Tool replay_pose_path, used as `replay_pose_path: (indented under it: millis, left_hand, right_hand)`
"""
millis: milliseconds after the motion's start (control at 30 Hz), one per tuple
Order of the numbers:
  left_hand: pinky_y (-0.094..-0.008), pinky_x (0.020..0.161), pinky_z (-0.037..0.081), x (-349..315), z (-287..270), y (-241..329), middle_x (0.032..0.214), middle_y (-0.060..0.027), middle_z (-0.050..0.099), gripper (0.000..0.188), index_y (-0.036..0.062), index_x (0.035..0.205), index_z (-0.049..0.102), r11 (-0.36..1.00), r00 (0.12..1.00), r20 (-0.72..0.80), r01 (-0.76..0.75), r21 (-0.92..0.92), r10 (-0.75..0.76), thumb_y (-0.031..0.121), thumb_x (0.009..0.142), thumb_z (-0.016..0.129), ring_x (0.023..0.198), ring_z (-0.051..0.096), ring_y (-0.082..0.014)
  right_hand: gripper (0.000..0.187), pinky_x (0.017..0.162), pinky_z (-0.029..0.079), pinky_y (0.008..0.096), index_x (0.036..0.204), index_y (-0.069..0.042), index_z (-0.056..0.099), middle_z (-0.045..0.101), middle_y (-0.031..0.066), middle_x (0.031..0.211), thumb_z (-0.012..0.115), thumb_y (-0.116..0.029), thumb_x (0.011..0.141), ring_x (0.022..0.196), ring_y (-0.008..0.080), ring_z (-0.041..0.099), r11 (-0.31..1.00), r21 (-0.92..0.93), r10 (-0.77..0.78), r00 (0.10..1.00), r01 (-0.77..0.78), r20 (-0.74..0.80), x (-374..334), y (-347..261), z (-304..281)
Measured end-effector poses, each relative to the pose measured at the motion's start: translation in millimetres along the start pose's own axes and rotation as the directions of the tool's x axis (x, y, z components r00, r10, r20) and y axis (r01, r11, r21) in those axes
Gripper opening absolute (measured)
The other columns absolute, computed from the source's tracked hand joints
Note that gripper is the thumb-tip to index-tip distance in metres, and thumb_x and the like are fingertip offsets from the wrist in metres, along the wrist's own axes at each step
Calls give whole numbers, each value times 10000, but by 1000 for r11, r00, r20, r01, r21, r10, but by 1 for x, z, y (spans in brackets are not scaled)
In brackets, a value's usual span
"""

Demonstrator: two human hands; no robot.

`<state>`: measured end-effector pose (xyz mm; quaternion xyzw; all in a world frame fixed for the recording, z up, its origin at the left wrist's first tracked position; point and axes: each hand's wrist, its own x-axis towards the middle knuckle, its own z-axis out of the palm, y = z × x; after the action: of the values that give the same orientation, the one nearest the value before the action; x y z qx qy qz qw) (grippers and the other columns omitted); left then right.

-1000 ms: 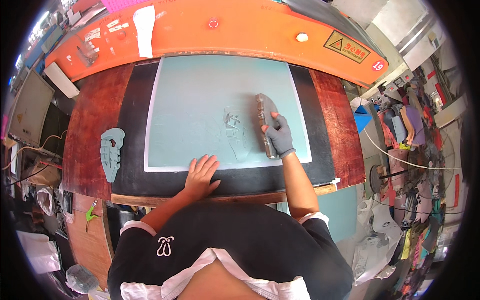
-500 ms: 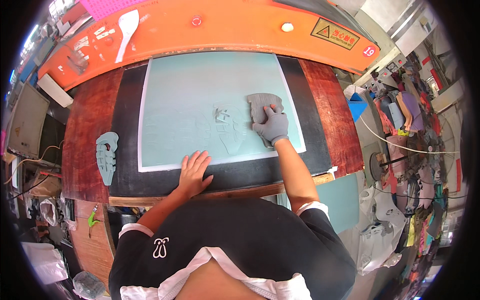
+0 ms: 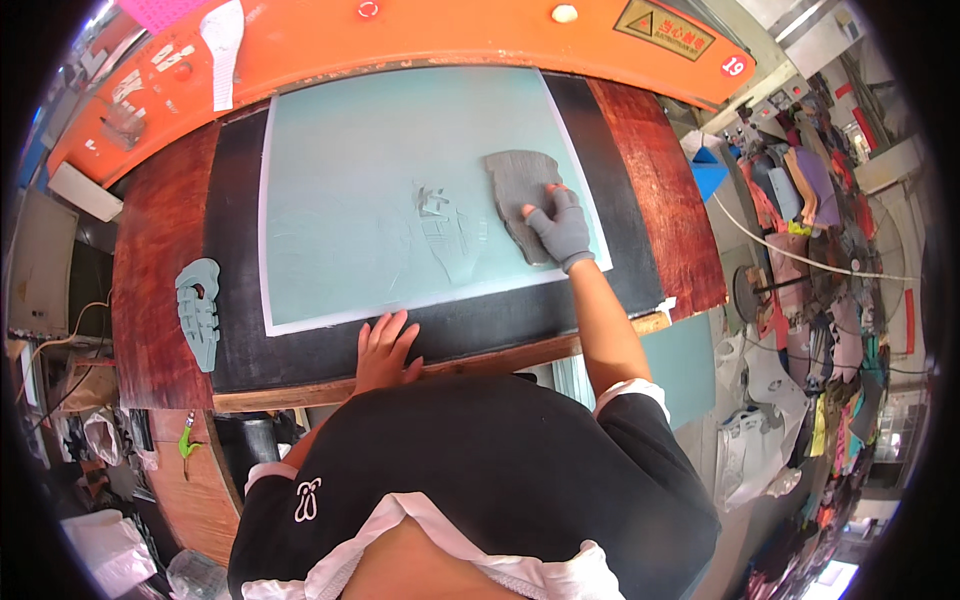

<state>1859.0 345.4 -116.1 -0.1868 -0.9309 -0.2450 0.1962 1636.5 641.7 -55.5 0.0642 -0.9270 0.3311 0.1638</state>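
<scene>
My right hand [image 3: 562,228], in a grey fingerless glove, grips the right edge of a flat grey slab [image 3: 518,190] with wavy sides. The slab lies on the right part of a pale blue-green sheet [image 3: 340,190]; its underside is hidden. Beside the slab, the sheet bears pressed outlines and a few small cut bits [image 3: 432,200]. My bare left hand [image 3: 386,352] rests with its fingers apart at the near edge of the black board [image 3: 480,338], just below the sheet. Far from both hands, a blue-green sole-shaped piece with slots [image 3: 199,315] lies at the left.
An orange machine beam [image 3: 450,40] spans the far side, with a white scraper-like tool [image 3: 223,55] on it. Reddish-brown panels [image 3: 655,180] flank the black board. A blue container [image 3: 708,175] and hanging coloured pieces [image 3: 800,230] are at the right.
The view has shifted, so the table sits higher. My right hand has slid from the slab's top to its right edge. My left hand has drawn back off the sheet toward me.
</scene>
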Motion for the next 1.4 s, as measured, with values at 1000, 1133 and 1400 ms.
replay_pose_path:
  millis: [1000, 1133, 1400]
  left_hand:
    - [-431, 686, 425, 210, 5, -151, 800, -103, 540, 189, 72, 788, 599, 987, 988, -142, 83, 141, -62, 238, 762, 686, 797, 529, -317]
    - [-441, 672, 423, 268, 22, -196, 787, -95, 532, 223, 81, 732, 578, 967, 962, -214, 202, 153, -168, 278, 767, 677, 779, 529, -314]
    - [-433, 647, 432, 347, 35, -262, 743, -87, 526, 200, 90, 672, 545, 940, 944, -310, 203, 273, -114, 228, 736, 676, 750, 537, -310]
  right_hand:
    - [122, 605, 448, 448, 729, -95, 597, 596, 107, 740, 599, -204, 785, 656, 343, 561, 955, -62, -294, 913, 289, -282, 110, 8, 63]
    - [248, 698, 439, 468, 818, -42, 595, 600, 174, 789, 497, -252, 908, 787, 388, 565, 933, 197, -228, 920, 299, -318, 211, -1, 53]
    - [312, 646, 429, 275, 839, -10, 586, 575, 31, 707, 448, -253, 977, 670, 105, 501, 853, 459, -55, 916, 250, -398, 356, 4, 37]
